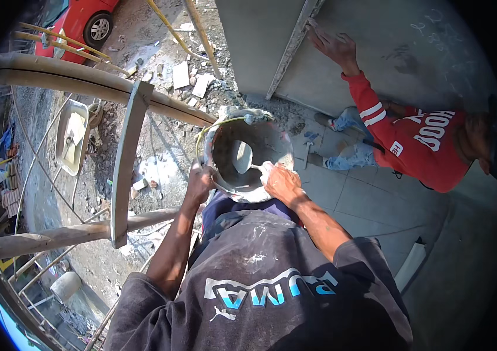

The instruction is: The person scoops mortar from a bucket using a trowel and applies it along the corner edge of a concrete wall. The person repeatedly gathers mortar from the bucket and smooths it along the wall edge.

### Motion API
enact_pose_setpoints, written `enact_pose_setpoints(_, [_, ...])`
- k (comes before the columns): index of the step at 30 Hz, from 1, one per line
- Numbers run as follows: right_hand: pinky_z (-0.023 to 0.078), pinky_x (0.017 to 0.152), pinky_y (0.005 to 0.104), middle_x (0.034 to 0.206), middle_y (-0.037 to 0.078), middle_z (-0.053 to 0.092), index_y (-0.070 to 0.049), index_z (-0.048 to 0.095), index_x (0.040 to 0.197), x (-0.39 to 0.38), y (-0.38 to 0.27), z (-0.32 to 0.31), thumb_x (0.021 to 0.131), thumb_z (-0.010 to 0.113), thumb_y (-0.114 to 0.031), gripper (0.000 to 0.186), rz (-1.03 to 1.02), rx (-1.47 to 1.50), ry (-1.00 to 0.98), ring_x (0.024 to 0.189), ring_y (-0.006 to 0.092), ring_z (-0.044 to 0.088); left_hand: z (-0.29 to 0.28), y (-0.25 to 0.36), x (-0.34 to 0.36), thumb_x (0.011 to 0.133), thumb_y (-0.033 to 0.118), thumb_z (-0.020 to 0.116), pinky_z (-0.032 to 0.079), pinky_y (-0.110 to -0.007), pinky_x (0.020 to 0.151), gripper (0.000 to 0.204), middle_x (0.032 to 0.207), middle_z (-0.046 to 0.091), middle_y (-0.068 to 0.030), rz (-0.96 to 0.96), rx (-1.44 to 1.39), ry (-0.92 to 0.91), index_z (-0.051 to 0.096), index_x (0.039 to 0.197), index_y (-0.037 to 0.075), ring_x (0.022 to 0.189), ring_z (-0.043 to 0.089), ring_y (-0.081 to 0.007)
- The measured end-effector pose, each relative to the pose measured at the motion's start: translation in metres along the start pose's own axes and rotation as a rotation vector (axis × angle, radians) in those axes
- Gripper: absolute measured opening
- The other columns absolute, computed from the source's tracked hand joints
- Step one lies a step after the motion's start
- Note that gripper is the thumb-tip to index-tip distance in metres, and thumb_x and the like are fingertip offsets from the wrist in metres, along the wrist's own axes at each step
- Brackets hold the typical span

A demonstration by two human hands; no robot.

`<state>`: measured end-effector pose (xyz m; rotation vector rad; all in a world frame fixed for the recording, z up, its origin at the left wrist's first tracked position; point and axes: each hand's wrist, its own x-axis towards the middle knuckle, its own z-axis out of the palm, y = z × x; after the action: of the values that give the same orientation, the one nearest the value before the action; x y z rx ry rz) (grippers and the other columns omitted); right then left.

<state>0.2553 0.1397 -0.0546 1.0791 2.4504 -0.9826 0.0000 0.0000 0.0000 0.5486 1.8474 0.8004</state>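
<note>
While the grey bucket [251, 155] is gripped at its rim by the left hand [200, 182], a trowel [242, 158] inside is held by the closed right hand [280, 182].

no packages, signs or screens show here. the only label-like things are printed marks on clothing: a white and blue print across the dark t-shirt [263, 289] at the lower centre, and white lettering on the red sweatshirt [430, 143] worn by the person at right.
</note>
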Motion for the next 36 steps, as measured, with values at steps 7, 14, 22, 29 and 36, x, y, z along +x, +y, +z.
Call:
enact_pose_setpoints(7, [0.059, 0.082, 0.0526, 0.105, 0.022, 0.070, -0.009, 0.066, 0.110, 0.010, -0.026, -0.067, 0.091, 0.060, -0.024, 0.025, -0.010, -0.003, 0.129, 0.095, 0.0414, 0.072, 0.029, 0.035, -0.003, 0.088, 0.006, 0.054, 0.060, -0.036, 0.068, 0.035, 0.093, 0.065, -0.0069, 0.042, -0.453, 0.074, 0.056, 0.123, 0.004, 0.080, 0.066, -0.0177])
enact_pose_setpoints(14, [0.058, 0.081, 0.0495, 0.100, 0.018, 0.073, -0.009, 0.069, 0.114, 0.016, -0.028, -0.133, 0.090, 0.068, -0.031, 0.032, -0.169, 0.173, 0.131, 0.094, 0.0427, 0.070, 0.010, 0.084, 0.002, 0.083, 0.002, 0.054, 0.062, -0.037, 0.072, 0.039, 0.103, 0.059, -0.0068, 0.119, -0.411, -0.067, 0.053, 0.123, 0.003, 0.090, 0.061, -0.0166])
enact_pose_setpoints(22, [0.056, 0.087, 0.0390, 0.109, 0.022, 0.074, -0.001, 0.064, 0.132, -0.010, -0.026, -0.228, 0.087, 0.074, -0.035, 0.056, -0.160, 0.453, 0.156, 0.093, 0.0293, 0.073, -0.031, 0.165, -0.001, 0.081, 0.004, 0.053, 0.062, -0.037, 0.066, 0.041, 0.104, 0.062, -0.0085, 0.186, -0.550, 0.051, 0.054, 0.122, 0.004, 0.080, 0.064, -0.0177])
enact_pose_setpoints(29, [0.055, 0.091, 0.0419, 0.119, 0.024, 0.072, -0.001, 0.062, 0.132, -0.079, -0.059, -0.332, 0.085, 0.077, -0.036, 0.061, -0.196, 0.312, 0.165, 0.107, 0.0361, 0.072, -0.073, 0.245, -0.031, 0.083, 0.002, 0.058, 0.056, -0.034, 0.057, 0.032, 0.094, 0.061, -0.0056, 0.227, -0.510, 0.206, 0.058, 0.114, 0.006, 0.073, 0.060, -0.0168])
enact_pose_setpoints(36, [0.055, 0.074, 0.0292, 0.095, 0.010, 0.072, 0.005, 0.063, 0.128, -0.154, -0.059, -0.374, 0.084, 0.080, -0.036, 0.063, -0.259, 0.654, 0.120, 0.083, 0.0134, 0.068, -0.150, 0.336, -0.091, 0.087, 0.000, 0.060, 0.056, -0.045, 0.058, 0.013, 0.080, 0.055, -0.0039, 0.231, -0.716, 0.253, 0.062, 0.098, 0.007, 0.068, 0.060, -0.0191])
